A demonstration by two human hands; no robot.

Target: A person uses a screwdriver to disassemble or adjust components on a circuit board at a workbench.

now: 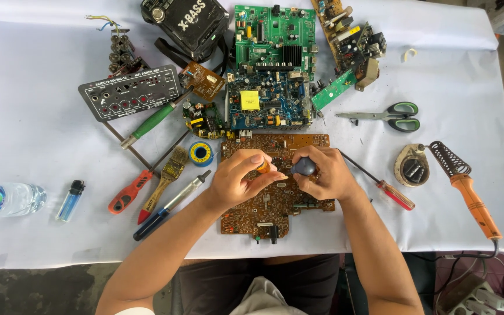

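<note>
Left hand (237, 178) pinched a small orange piece (263, 167) between thumb and forefinger, while my right hand (322, 174) closed around a dark rounded grip (303, 167) just beside it, both over the brown circuit board (263, 213) on the counter (30, 116). The piece lay between my hands, nearer the left, its long axis unclear. Beyond the board sat a blue board with a square yellow label (249, 100), and a blue solder spool (201, 154) lay to the left.

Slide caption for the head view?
Left hand and right hand pinch small parts over a brown circuit board.
</note>
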